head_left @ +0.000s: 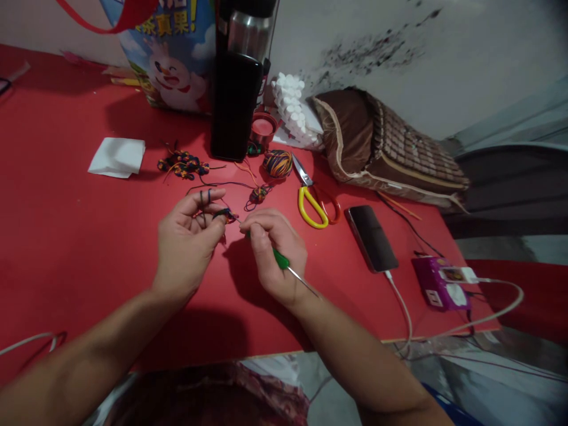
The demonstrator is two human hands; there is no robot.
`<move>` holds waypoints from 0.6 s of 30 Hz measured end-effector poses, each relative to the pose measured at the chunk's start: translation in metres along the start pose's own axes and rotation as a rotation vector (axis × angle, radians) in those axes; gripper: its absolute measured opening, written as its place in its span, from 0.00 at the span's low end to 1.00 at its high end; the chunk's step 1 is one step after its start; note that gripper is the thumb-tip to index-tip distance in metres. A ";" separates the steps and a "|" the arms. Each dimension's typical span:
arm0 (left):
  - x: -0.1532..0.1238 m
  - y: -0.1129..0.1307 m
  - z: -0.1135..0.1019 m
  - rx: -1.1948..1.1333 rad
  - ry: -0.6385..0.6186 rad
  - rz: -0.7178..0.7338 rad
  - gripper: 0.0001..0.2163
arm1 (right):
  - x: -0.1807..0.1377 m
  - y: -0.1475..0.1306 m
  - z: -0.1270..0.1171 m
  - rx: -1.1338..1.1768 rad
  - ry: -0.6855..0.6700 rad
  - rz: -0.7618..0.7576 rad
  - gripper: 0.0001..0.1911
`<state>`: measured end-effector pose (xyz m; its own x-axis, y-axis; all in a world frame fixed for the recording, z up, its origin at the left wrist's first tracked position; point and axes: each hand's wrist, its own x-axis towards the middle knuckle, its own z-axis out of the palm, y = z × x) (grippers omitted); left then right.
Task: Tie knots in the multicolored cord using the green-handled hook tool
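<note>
My left hand (189, 242) pinches a small piece of dark multicoloured crochet work (228, 215) between thumb and fingers, with yarn looped round a raised finger. In my right hand (277, 254) is a crochet hook (281, 259) with a green grip; its thin tip meets the piece, and its other metal end points back over my wrist. Beyond my hands lie a ball of multicoloured yarn (278, 164), a smaller yarn bundle (258, 194) and a cluster of knotted yarn pieces (184, 165). Scissors (313, 207) with yellow and red handles rest partly open to the right.
A dark phone (236, 106) stands upright before a printed bag (173, 65) and a metal bottle (251, 32). Another phone (373, 238) is cabled near a purple box (437, 284). A folded white paper (118, 157) and a brown cushion (386, 136) lie on the red table (57, 207).
</note>
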<state>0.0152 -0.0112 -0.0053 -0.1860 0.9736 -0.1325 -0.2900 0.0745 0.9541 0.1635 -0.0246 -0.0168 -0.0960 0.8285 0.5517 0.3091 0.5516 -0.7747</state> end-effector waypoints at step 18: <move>0.006 0.003 0.000 -0.092 0.013 -0.095 0.18 | 0.001 0.006 0.002 -0.119 -0.052 -0.151 0.09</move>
<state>0.0132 -0.0056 -0.0037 -0.1657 0.9601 -0.2255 -0.3912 0.1459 0.9087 0.1631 -0.0202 -0.0220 -0.1973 0.7427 0.6398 0.3965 0.6574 -0.6408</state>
